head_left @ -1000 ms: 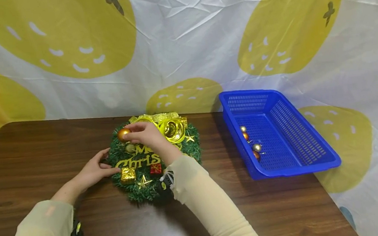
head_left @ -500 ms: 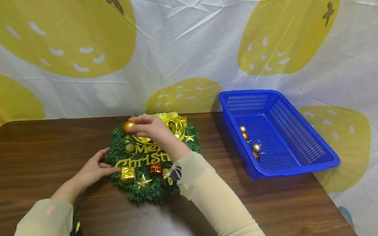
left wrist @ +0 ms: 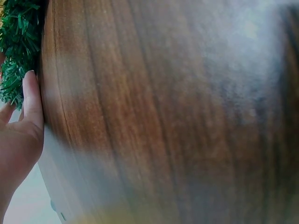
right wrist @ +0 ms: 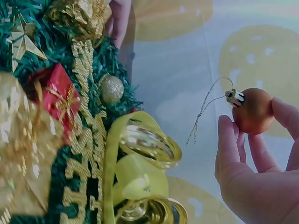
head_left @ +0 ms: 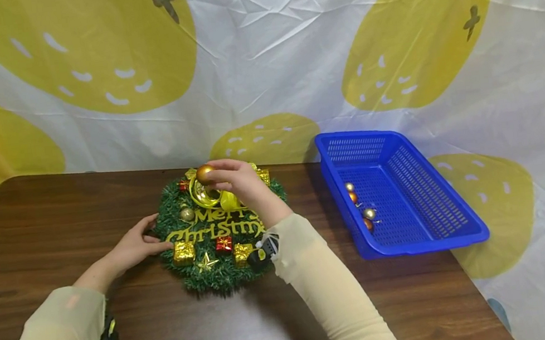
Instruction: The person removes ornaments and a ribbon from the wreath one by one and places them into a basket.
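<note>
A small orange Christmas bauble (right wrist: 253,112) is pinched between the thumb and fingers of my right hand (head_left: 240,180). Its gold cap and thin string loop (right wrist: 200,114) hang free in the right wrist view. Just below that hand lies a green wreath (head_left: 209,281) with gold "Merry Christmas" lettering (head_left: 211,232), yellow-gold bells (head_left: 205,196) and a glittery gold bauble (right wrist: 112,88). My left hand (head_left: 137,244) rests against the wreath's left edge, its thumb straight beside a gold gift box (head_left: 184,252). In the left wrist view some of its fingers are hidden by the green tinsel.
A blue plastic basket (head_left: 415,247) stands at the right of the brown wooden table (head_left: 71,215). Several small gold and orange baubles (head_left: 369,214) lie inside along its left wall. Behind the table hangs a white cloth (head_left: 270,63) with yellow fruit prints.
My right hand has moved right with the orange bauble, from the wreath's upper left to over the bells. The left hand stays at the wreath's edge.
</note>
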